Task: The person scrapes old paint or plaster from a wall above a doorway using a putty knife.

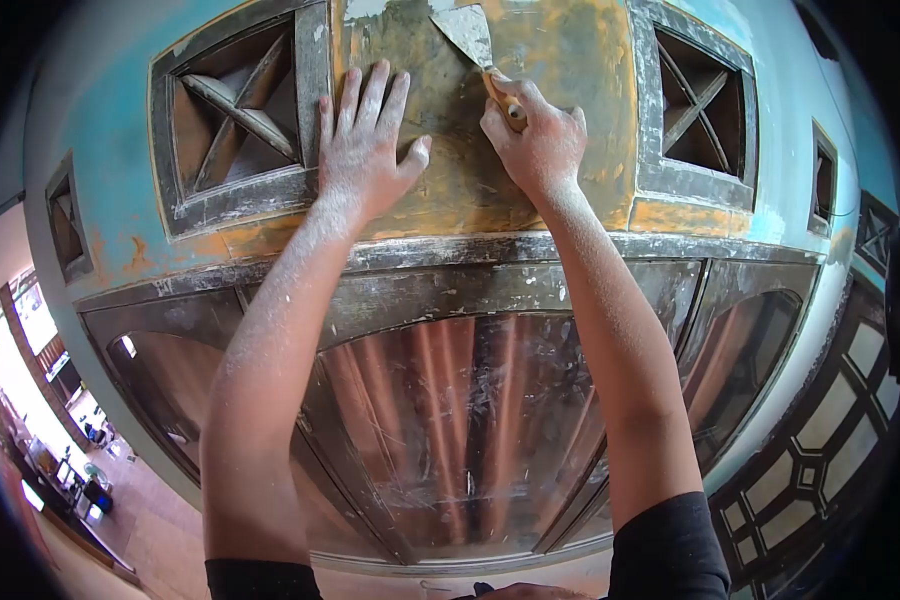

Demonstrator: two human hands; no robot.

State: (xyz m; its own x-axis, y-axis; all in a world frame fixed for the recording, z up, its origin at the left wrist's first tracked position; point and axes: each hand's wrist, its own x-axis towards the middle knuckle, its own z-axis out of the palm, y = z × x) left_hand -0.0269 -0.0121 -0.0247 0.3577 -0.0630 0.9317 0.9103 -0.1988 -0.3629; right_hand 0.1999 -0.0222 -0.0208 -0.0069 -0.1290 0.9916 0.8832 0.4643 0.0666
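Note:
My right hand (540,138) is wrapped round the wooden handle of a putty knife (467,36). Its wide, whitish-smeared blade points up and to the left, over a scraped wall patch (450,185) of grey-brown with yellow-orange traces. To the left of it, my left hand (365,150) lies flat with fingers spread on the same patch, beside the frame of a wooden vent. White dust coats both hands and forearms.
Wooden vents with crossed bars, one left (235,120) and one right (698,105), flank the patch. Turquoise paint (115,185) surrounds them. Below is a dark-framed window (460,430) with reddish curtains. A panelled door (820,460) stands right; scattered items lie on the floor far left.

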